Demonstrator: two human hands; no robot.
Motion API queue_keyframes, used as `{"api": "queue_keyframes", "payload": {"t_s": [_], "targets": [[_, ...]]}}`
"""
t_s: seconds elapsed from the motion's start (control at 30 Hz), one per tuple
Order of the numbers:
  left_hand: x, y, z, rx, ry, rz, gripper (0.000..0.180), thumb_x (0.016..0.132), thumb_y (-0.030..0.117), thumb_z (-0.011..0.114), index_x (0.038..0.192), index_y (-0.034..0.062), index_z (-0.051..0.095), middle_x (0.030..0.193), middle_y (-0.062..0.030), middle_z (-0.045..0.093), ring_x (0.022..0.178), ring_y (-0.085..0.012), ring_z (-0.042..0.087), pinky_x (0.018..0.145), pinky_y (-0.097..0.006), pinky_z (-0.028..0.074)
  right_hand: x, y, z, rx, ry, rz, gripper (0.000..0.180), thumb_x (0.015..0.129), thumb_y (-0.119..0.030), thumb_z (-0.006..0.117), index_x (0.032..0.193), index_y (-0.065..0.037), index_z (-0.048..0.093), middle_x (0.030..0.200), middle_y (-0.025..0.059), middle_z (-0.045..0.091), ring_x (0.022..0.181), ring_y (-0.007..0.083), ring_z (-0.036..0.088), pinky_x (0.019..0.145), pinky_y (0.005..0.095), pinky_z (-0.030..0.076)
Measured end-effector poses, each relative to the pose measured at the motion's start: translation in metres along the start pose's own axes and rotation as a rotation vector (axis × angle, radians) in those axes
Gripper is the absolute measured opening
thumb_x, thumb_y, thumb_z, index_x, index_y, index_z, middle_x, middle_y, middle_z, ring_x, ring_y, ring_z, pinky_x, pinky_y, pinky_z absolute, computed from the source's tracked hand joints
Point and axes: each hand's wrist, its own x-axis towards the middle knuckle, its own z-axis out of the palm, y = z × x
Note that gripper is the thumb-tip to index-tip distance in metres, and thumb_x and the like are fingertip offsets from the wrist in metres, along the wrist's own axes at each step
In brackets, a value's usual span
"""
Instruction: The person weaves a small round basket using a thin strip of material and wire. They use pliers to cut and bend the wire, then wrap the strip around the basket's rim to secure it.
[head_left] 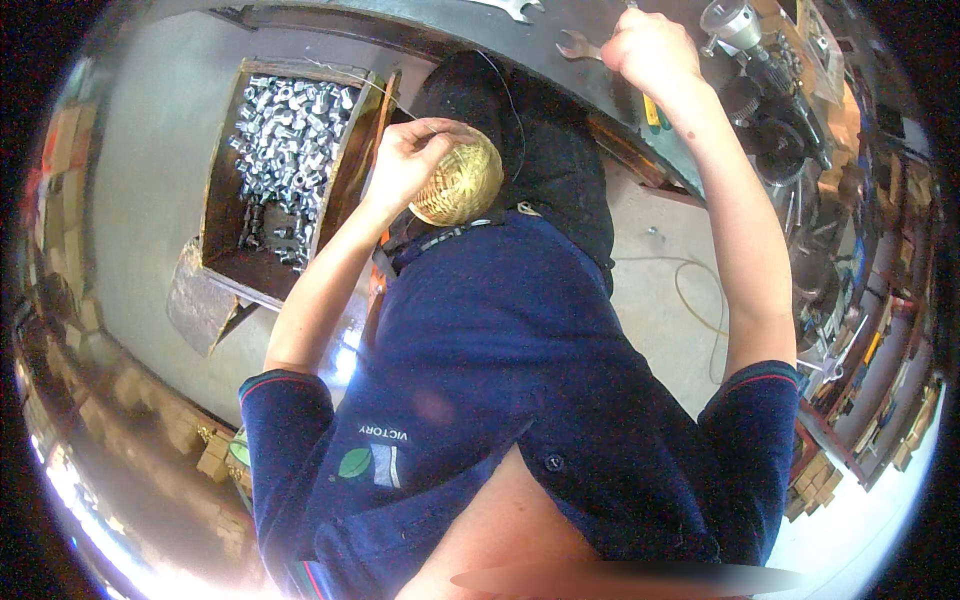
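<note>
A round, golden, woven-looking thing (462, 185) rests on my lap; I cannot tell whether it is a bowl or a ball. My left hand (412, 158) lies over its upper left edge, thumb and fingers pinched together. Whatever those fingers hold is hidden. A thin pale wire rises from beside this hand toward the box of fittings. My right hand (650, 50) is closed in a fist over the dark workbench (470, 28). A small metal tip shows above it, but the thing gripped is mostly covered. Beside this fist lies an open-end wrench (578, 47).
To my left stands a wooden box (222, 170) of shiny metal fittings (295, 130). Yellow-and-green handles (655, 115) lie under my right wrist. Another wrench (515, 8) is on the bench. At right are a metal machine part (735, 25) and dark gears (775, 145).
</note>
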Motion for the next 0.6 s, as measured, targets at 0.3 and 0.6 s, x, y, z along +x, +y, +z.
{"api": "queue_keyframes", "payload": {"t_s": [0.3,0.6], "targets": [[-0.005,0.007,0.001,0.034,-0.001,-0.013,0.021,0.087,0.006,0.052,0.100,-0.0059,0.064,0.090,-0.0110,0.069,0.084,-0.0137,0.063,0.079,-0.025,0.049,-0.064,-0.036,0.024,0.405,0.446,-0.703,0.028,0.061,-0.031,0.063,0.079,-0.010,0.068,0.103,0.0137,0.062,0.094,0.0308,0.060,0.079,0.0416,0.050],[-0.012,0.013,0.010,-0.154,0.049,-0.065,0.019,0.089,0.003,0.054,0.103,-0.0066,0.060,0.093,-0.0122,0.067,0.083,-0.0151,0.064,0.078,-0.027,0.051,-0.036,-0.111,0.142,1.752,-0.560,-0.347,0.040,0.071,-0.008,0.047,0.105,0.003,0.065,0.102,0.0140,0.066,0.088,0.0143,0.061,0.080,0.0258,0.048]]}}
